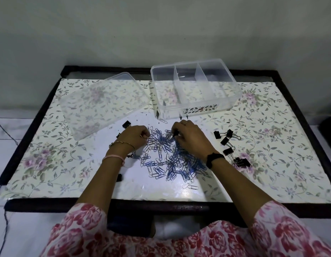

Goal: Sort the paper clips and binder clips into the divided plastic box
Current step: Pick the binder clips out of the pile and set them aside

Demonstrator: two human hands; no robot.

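A clear rectangular plastic box with white dividers (195, 89) stands open at the far side of the floral-covered desk (272, 164), its three visible compartments looking empty, and its translucent lid (103, 102) lies flat to its left, probably set aside so that both hands can reach in freely. Between the box and the person lies a tangled heap of blue and silver wire paper clips (170, 160), far too many to count, with one stray silver clip just before the box and two more near the desk's front edge. The right hand (190, 138) rests on the far edge of the heap with its fingers (175, 131) pinched on a small black metal binder clip (175, 134), apparently picked out from among the paper clips. The left hand (136, 135) sits curled at the heap's left edge; its fingers are closed, but I cannot tell whether they hold anything. Black binder clips lie scattered around the heap: about six in a loose group to the right (229, 143), well apart from the heap, perhaps gathered there as a first sorting; one beside the lid (126, 124); one dark piece partly hidden behind the left wrist; and one by the left forearm (119, 177). Nothing has reached the box yet, so the sorting seems to be at its very start.
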